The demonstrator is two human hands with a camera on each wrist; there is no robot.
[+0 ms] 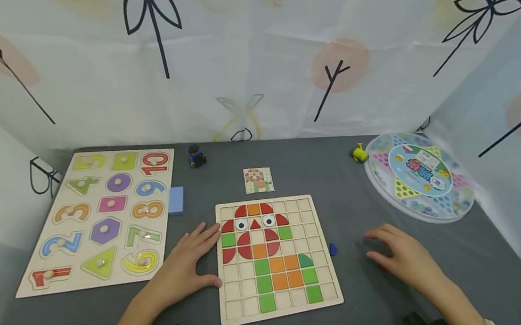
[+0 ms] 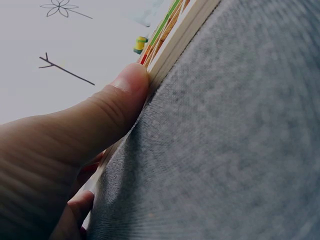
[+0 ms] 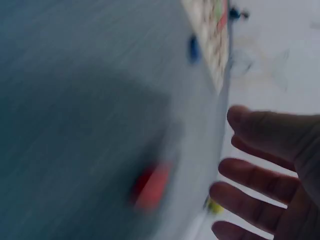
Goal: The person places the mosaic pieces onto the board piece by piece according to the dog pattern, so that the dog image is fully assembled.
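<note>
A square wooden grid board (image 1: 327, 273) holds red, green and orange pieces and two eye pieces laid out as a figure. My left hand (image 1: 186, 265) rests at its left edge, fingers stretched toward the upper left and thumb touching the side lower down. In the left wrist view the thumb (image 2: 117, 100) presses on the board's rim. To the board's right, my right hand (image 1: 403, 253) is held over the table, thumb and fingers apart with nothing between them. A blurred red piece (image 3: 152, 185) shows near it in the right wrist view. One blue piece (image 1: 332, 249) lies by the board's right edge.
A small pattern card (image 1: 258, 180) lies behind the board. A number-and-shape puzzle board (image 1: 98, 218) covers the left, a light blue block (image 1: 176, 200) beside it. A round game box (image 1: 418, 176), a yellow-green toy (image 1: 359, 153) and a small dark figure (image 1: 196, 156) stand farther back.
</note>
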